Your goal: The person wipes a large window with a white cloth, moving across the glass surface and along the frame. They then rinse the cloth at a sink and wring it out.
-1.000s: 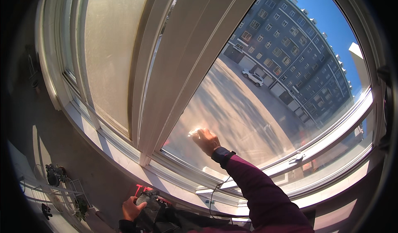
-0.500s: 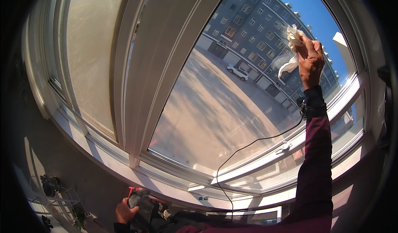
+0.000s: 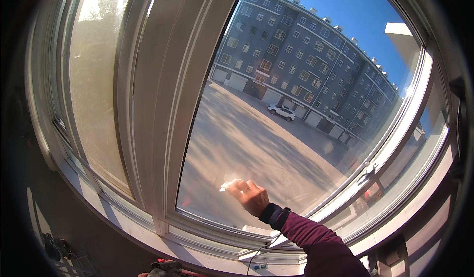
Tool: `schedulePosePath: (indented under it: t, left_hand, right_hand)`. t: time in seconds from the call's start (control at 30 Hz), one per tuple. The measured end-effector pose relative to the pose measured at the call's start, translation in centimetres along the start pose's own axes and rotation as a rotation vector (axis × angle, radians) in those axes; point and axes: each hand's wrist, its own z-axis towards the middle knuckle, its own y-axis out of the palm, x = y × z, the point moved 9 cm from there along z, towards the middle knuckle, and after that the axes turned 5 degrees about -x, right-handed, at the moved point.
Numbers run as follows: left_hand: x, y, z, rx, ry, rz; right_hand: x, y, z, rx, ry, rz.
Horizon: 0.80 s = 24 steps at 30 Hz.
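My right hand (image 3: 249, 196) is closed on a crumpled white tissue (image 3: 228, 185), most of which is hidden by the fingers. It is at the lower part of a large window pane (image 3: 291, 148), with the tissue against or very near the glass. The right arm, in a dark red sleeve with a black cuff, reaches up from the lower right. Only a sliver of my left hand (image 3: 143, 275) shows at the bottom edge, beside a dark and red object (image 3: 165, 267) that I cannot make out; its fingers are hidden.
A wide white frame post (image 3: 165, 99) divides the pane from a hazy panel (image 3: 96, 94) on the left. A window handle (image 3: 367, 172) juts from the right frame. Below runs a pale sill (image 3: 197, 254) with a thin black cable (image 3: 254, 257). Plants stand at lower left.
My right hand has come down and left across the pane with the tissue, from the upper right to the lower middle. The view has shifted, and my left hand has nearly left the picture.
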Motion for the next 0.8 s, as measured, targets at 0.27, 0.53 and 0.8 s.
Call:
schedulePosePath:
  t: [0.27, 0.53, 0.8]
  left_hand:
    - [-0.6, 1.2, -0.6, 0.021, 0.074, 0.065]
    - [0.2, 0.9, -1.9, 0.024, 0.092, 0.086]
    - [-0.6, 1.2, -1.3, 0.055, 0.083, 0.099]
  right_hand:
    - [6.4, -7.8, -1.3, 0.047, -0.007, -0.192]
    - [22.7, -35.6, 10.8, 0.554, 0.317, -0.371]
    - [9.0, -8.1, -0.3, 0.190, 0.209, 0.021]
